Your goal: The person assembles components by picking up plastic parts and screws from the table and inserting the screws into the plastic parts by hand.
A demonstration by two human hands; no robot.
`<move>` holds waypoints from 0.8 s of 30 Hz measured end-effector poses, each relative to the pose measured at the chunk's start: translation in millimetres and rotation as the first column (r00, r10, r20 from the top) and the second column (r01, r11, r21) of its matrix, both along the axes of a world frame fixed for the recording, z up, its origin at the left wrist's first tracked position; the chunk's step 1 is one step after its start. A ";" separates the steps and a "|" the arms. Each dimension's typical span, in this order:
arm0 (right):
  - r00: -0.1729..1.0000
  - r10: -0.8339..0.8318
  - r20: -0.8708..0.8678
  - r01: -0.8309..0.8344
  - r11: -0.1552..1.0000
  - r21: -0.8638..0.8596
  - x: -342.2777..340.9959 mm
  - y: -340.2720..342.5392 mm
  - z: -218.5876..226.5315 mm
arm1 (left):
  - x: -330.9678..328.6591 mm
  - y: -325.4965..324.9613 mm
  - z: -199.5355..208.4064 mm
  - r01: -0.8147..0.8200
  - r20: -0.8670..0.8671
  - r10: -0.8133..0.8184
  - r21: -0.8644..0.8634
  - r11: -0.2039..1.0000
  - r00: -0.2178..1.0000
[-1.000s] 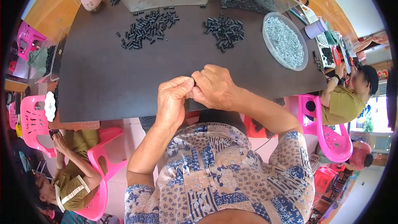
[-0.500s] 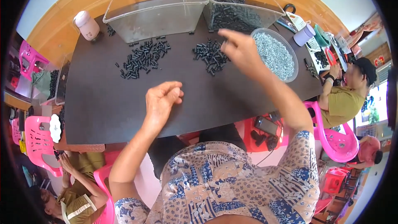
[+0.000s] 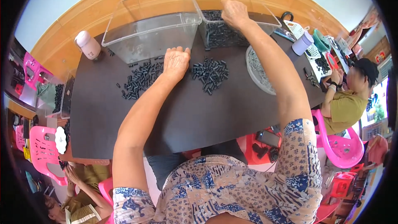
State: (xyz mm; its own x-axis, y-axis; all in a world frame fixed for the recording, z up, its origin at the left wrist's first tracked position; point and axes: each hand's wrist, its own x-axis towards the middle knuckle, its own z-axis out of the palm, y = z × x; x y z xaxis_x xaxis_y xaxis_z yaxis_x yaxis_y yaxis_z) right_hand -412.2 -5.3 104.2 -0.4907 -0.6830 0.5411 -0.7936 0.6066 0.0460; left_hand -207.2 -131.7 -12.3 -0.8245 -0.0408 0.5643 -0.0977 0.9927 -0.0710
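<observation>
My right hand point(image 3: 235, 13) is raised over the clear bin point(image 3: 261, 25) at the back right, which holds many small black cylindrical parts point(image 3: 226, 36). Its fingers are curled, and whatever they hold is hidden. At the inner edge of the left heap of black parts point(image 3: 143, 79), in front of the other clear bin point(image 3: 153, 33), is my left hand point(image 3: 176, 63). Its fingers are closed, with their tips out of sight. A second heap of black parts point(image 3: 210, 74) lies just right of it. My right forearm partly covers a round tub of small silvery metal pieces point(image 3: 257, 72).
A pink bottle point(image 3: 88, 45) stands at the back left of the dark table point(image 3: 199, 112). At the right are a lilac cup point(image 3: 303, 43), pliers point(image 3: 311, 76) and a white basket point(image 3: 295, 29). Co-workers sit right point(image 3: 350, 103) and lower left point(image 3: 83, 195), near pink chairs point(image 3: 45, 147).
Both hands have moved away from me. My right hand went from beside the right heap to over the back right bin; my left went from the table's middle to the left heap.
</observation>
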 end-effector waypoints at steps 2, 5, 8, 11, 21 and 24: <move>0.999 -0.019 0.030 0.020 0.999 -0.043 4.9 -1.5 0.7 | -10.6 -2.9 -3.7 0.006 0.034 -0.006 0.001 1.000 0.999; 0.999 -0.009 0.052 0.015 0.994 -0.112 15.7 3.7 -0.8 | -21.0 -5.8 -2.5 0.018 0.064 -0.021 0.040 0.999 0.998; 0.989 0.086 -0.117 -0.113 0.961 -0.252 30.8 17.0 -5.6 | -25.9 -6.2 -0.5 0.030 0.071 -0.035 0.068 0.997 0.997; 0.948 0.220 -0.229 -0.294 0.882 -0.369 47.5 31.4 -11.9 | -22.1 -5.3 3.6 -0.011 0.112 -0.002 0.117 0.993 0.994; 0.898 0.440 -0.015 -0.389 0.777 -0.495 150.2 92.8 -44.8 | 57.3 10.8 39.0 0.051 -0.018 -0.207 0.986 0.157 0.978; 0.826 0.553 0.110 -0.421 0.735 -0.531 177.6 95.0 -66.5 | 96.3 35.0 49.5 0.132 -0.163 -0.205 0.979 -0.158 0.965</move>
State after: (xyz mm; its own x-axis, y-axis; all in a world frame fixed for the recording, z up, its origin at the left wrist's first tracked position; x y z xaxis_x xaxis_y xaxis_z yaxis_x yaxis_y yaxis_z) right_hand -234.5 89.7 37.7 -0.3204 -0.5613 0.7631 -0.9282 0.0252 -0.3712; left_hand -110.9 -96.7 37.2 -0.9289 -0.3695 0.0240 0.0528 -0.0683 0.9963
